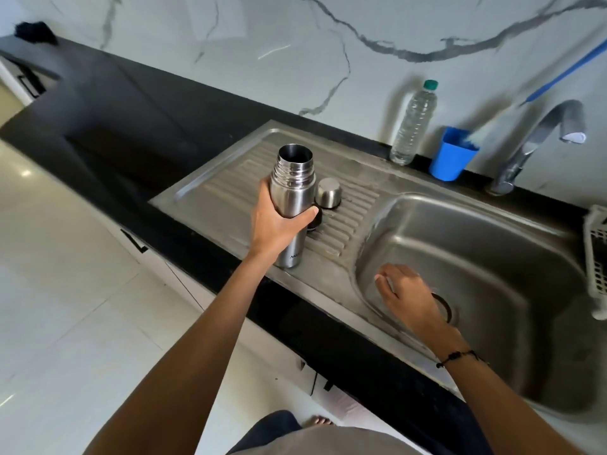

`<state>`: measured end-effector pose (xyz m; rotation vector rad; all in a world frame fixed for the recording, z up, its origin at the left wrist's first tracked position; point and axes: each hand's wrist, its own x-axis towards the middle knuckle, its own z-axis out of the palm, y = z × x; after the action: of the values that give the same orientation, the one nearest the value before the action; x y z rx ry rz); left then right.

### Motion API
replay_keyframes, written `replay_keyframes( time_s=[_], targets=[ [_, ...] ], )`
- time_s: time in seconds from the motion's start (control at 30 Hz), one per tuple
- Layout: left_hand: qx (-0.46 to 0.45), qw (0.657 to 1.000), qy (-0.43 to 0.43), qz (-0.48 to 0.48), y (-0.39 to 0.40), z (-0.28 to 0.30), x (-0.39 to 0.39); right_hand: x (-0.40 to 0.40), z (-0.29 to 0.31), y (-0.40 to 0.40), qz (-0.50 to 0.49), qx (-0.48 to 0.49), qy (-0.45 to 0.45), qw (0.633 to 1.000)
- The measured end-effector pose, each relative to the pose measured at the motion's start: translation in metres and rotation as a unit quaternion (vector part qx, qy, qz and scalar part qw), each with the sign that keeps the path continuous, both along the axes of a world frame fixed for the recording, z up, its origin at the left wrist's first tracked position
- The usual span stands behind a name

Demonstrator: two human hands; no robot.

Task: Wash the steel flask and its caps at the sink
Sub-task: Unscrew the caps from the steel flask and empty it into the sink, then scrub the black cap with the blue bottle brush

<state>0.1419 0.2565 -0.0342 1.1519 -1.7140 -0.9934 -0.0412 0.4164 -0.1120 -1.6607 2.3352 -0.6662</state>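
1. Left hand (277, 221) wrapped around steel flask (291, 205), upright, mouth uncovered, base on ribbed drainboard (223, 188) near its front edge.
2. Steel cap (328, 192) just behind flask; black inner cap (316, 221) partly hidden beside it.
3. Right hand (409, 298) loosely relaxed, holding nothing, over sink basin (492, 244).
4. Black bench (131, 110) stretching left.

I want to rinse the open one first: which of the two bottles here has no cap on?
The steel flask, gripped by the left hand on the drainboard; its mouth is open. The plastic bottle by the wall has its green cap on.
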Motion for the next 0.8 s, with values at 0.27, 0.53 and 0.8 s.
replay_keyframes(
  time_s=[0.27,0.53,0.8],
  targets=[
    [0.003,1.000,0.008,0.005,-0.009,-0.007,0.000,-0.003,-0.003,-0.009,0.018,-0.011,0.000,1.000],
    [0.011,1.000,0.009,-0.011,-0.011,-0.017,0.011,-0.011,-0.010,-0.018,0.034,-0.023,-0.005,0.999],
    [-0.018,0.993,-0.113,-0.012,-0.001,-0.025,0.021,-0.010,-0.014,-0.027,0.044,-0.026,-0.014,0.999]
  ],
)
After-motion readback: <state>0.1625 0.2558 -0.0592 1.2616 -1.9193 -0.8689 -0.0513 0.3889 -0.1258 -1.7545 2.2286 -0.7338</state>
